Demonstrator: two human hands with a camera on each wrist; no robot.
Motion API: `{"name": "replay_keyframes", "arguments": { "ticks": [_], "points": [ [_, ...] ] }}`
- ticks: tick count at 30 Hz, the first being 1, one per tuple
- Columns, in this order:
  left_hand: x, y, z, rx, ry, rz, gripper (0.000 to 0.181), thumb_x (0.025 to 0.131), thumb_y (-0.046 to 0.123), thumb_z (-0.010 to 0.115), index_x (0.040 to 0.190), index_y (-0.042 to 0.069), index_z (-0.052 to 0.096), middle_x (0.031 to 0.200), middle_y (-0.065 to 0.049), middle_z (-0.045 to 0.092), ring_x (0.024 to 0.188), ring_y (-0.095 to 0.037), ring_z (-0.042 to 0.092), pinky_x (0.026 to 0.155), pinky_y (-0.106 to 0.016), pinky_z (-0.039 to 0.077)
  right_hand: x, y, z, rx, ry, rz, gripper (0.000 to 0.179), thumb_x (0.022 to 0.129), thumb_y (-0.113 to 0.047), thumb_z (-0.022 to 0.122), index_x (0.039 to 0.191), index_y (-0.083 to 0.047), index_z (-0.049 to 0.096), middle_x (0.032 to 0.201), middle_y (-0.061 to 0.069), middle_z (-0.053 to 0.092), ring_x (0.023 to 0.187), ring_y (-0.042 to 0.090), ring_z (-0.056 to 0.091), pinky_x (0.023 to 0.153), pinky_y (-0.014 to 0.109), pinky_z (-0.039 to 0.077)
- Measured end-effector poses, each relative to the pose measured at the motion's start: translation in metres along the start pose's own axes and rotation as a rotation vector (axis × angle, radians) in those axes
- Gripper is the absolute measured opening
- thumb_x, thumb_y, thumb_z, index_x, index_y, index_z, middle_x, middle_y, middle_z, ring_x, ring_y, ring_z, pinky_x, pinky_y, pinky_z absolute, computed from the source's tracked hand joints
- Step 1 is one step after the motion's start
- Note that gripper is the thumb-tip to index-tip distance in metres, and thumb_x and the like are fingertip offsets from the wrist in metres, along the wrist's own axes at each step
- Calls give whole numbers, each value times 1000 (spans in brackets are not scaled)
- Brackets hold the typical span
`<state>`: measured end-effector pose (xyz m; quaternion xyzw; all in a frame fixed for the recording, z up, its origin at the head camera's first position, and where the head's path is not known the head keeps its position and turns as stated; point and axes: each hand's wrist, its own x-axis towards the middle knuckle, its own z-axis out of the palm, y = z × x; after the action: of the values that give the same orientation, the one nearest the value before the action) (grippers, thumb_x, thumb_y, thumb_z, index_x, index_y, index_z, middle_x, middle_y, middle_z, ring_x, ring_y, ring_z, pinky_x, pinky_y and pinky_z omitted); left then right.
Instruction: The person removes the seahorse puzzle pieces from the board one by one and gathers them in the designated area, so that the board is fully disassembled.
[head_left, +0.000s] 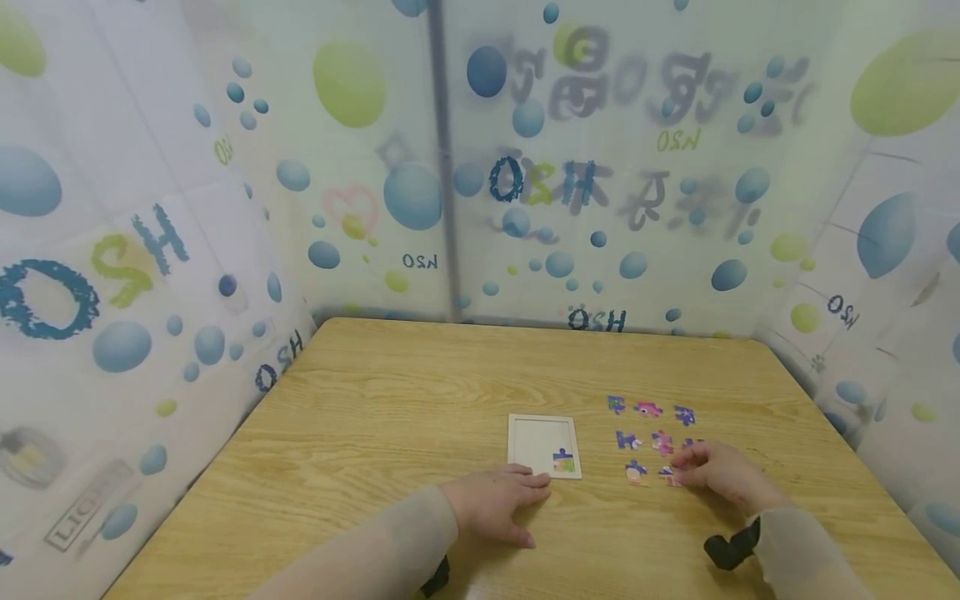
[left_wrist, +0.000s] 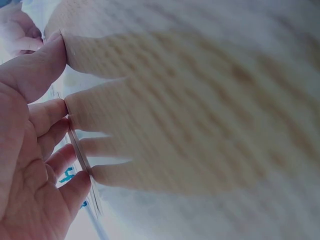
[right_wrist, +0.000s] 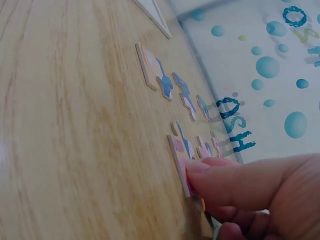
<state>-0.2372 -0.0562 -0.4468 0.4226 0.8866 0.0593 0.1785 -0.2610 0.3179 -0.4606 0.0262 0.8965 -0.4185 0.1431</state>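
Note:
My right hand [head_left: 723, 477] pinches a puzzle piece [right_wrist: 178, 159] with pink and blue print, low over the table at the near side of the loose pieces. The thumb [right_wrist: 200, 169] lies on its edge while the other fingers curl behind, partly hidden. Beside the white puzzle frame [head_left: 534, 437], my left hand [head_left: 497, 504] rests with its fingers extended, fingertips [left_wrist: 82, 181] on the tabletop and right at the frame's near edge. One purple and green piece [head_left: 563, 463] sits in the frame's near right corner.
Several loose puzzle pieces lie in rough rows right of the frame, including a pink one [head_left: 648, 409] and a purple one [head_left: 685, 414]. The wooden table [head_left: 390, 400] backs onto a bubble-printed curtain [head_left: 375, 183]. A black strap [head_left: 731, 546] is at the right wrist.

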Motion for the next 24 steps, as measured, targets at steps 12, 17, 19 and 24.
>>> {"name": "replay_keyframes", "arguments": {
  "ticks": [12,17,19,24],
  "points": [
    [1,-1,0,3,-6,7,69,89,50,62,147,19,41,155,10,28,143,-16,25,114,-29,25,0,-24,10,104,-1,-23,30,89,-13,68,113,3,59,93,10,58,72,22,54,63,34,49],
    [0,-1,0,10,2,17,69,89,51,62,147,19,41,155,9,28,142,-17,26,113,-29,26,5,-43,28,132,6,-16,30,89,-18,69,112,-1,60,98,9,57,71,21,52,56,31,48],
    [0,-1,0,14,5,21,69,89,51,62,147,19,41,155,9,29,142,-17,26,113,-29,26,8,-49,37,114,24,-21,29,88,-19,70,111,-4,62,98,8,58,72,20,49,52,29,43],
    [0,-1,1,14,4,17,69,89,51,62,147,19,42,155,9,29,142,-17,26,113,-29,26,16,-66,60,163,21,-45,23,88,-13,68,108,-2,63,93,8,57,64,17,46,49,25,40]
  ]
}}
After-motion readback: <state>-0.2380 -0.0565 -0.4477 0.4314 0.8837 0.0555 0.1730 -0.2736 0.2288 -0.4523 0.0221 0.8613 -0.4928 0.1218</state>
